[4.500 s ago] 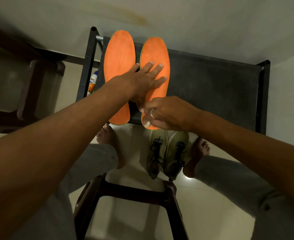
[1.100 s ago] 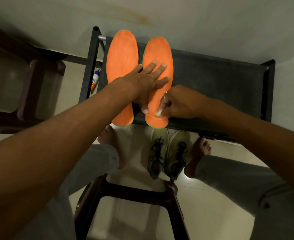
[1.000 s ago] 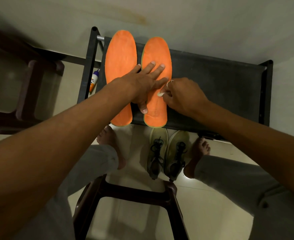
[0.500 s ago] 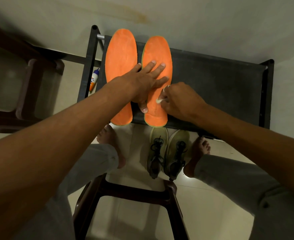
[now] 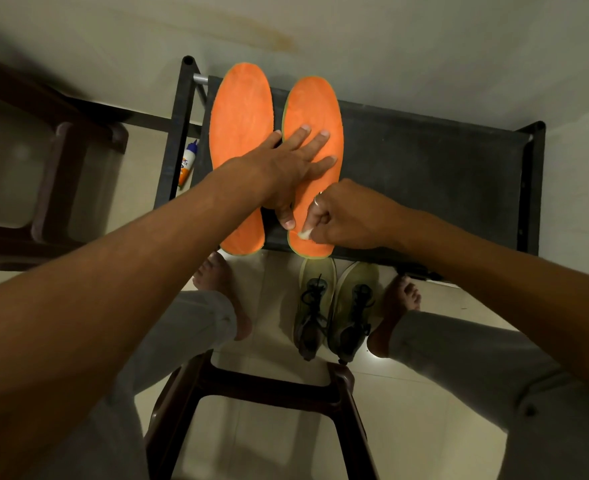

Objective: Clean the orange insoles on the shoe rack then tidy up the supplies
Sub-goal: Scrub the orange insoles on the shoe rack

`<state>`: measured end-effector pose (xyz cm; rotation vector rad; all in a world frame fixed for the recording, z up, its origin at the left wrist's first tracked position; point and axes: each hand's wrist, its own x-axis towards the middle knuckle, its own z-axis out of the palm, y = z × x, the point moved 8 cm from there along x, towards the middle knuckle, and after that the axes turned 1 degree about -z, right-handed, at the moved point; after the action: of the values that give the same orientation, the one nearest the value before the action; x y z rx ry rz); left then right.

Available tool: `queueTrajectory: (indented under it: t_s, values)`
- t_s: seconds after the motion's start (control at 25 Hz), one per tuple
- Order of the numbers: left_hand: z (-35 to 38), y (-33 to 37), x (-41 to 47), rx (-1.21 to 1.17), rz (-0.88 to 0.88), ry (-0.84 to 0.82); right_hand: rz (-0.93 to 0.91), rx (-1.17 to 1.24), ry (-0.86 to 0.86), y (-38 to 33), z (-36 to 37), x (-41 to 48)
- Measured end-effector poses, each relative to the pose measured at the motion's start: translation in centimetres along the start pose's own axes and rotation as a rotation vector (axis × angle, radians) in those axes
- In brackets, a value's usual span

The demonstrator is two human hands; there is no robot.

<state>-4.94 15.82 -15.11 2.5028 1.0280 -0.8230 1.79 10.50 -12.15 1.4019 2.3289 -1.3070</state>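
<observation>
— Orange insoles lie at 9 o'clock on the shoe rack. Scrub tips?
— Left hand, fingers straight, pins one. The right hand pinches a white wad at its 6 o'clock heel. Use short, firm strokes.

One wide-angle camera, worn on the person's head, looks forward and steeply down. The shoe rack top lies near, across the upper middle of the frame, the wall above it, a pair of shoes below centre. Both forearms enter from the lower corners; the right hand is close enough to show the white wad it pinches.
</observation>
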Motion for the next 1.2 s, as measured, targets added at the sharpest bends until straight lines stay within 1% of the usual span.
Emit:
queueTrajectory:
  t_s: [0.04,0.08,0.16,0.2,0.24,0.32,0.36,0.4,0.44,0.48,0.56,0.6,0.64,0.72,0.8,0.88,0.92,0.96,1.04,1.08,1.12,1.16,1.2]
  values:
    - [0.0,0.0,0.0,-0.001,-0.001,0.005,0.017,-0.018,0.018,0.4,-0.5,0.1]
    - [-0.1,0.0,0.0,0.0,-0.001,0.008,0.035,-0.077,0.107,1.0,-1.1,0.3]
    - [0.0,-0.1,0.0,-0.003,-0.001,0.004,0.072,-0.284,0.327,1.3,-2.2,0.1]
    - [0.0,-0.1,0.0,-0.008,-0.003,0.0,0.063,-0.323,0.339,1.1,-2.0,0.1]
    - [0.0,-0.2,0.0,-0.011,-0.006,-0.001,0.035,-0.289,0.282,0.6,-1.3,0.1]
    - [0.1,-0.2,0.1,-0.009,-0.002,0.007,-0.001,-0.09,0.046,-0.2,-0.1,-0.1]
    - [0.1,-0.2,0.2,-0.007,0.004,0.011,0.002,-0.036,-0.052,-0.3,0.0,-0.2]
    - [0.1,-0.1,0.2,-0.008,0.007,0.014,0.009,-0.03,-0.093,0.0,-0.1,-0.1]
    - [0.1,-0.1,0.2,-0.008,0.006,0.015,0.023,-0.069,-0.068,0.6,-0.6,0.1]
    - [0.1,-0.2,0.2,-0.005,0.003,0.014,0.05,-0.14,0.014,1.3,-1.1,0.5]
    - [0.1,-0.2,0.1,-0.002,-0.001,0.009,0.085,-0.304,0.254,2.0,-2.1,0.5]
    - [0.1,-0.2,0.1,-0.005,-0.002,0.007,0.065,-0.317,0.315,1.9,-1.8,0.4]
    - [0.1,-0.2,0.1,-0.01,-0.004,0.003,0.021,-0.281,0.329,1.3,-1.2,0.2]
    - [0.1,-0.2,0.1,-0.014,-0.003,0.003,-0.03,-0.101,0.225,0.3,0.0,-0.1]
    - [0.0,-0.1,0.1,-0.013,0.004,0.007,-0.035,0.041,0.049,-0.1,0.2,-0.4]
    - [0.0,-0.1,0.0,-0.023,0.003,0.006,-0.047,0.006,-0.095,0.2,-0.4,-0.3]
    - [0.0,-0.2,0.0,-0.026,0.001,0.006,-0.042,-0.053,-0.11,0.8,-0.7,-0.1]
    - [0.0,-0.2,0.0,-0.023,0.0,0.005,-0.027,-0.112,-0.058,1.5,-1.1,0.2]
    - [0.0,-0.2,0.1,-0.008,0.0,0.007,0.01,-0.204,0.186,2.2,-2.1,0.6]
    - [0.1,-0.2,0.1,-0.001,-0.002,0.008,0.018,-0.222,0.281,2.1,-2.0,0.5]
    - [0.1,-0.2,0.1,0.003,-0.006,0.008,0.007,-0.218,0.335,1.7,-1.6,0.4]
    - [0.1,-0.2,0.1,0.001,-0.008,0.008,-0.011,-0.192,0.342,1.2,-1.1,0.3]
    - [0.1,-0.2,0.1,-0.002,-0.006,0.009,-0.028,-0.137,0.304,0.8,-0.7,0.4]
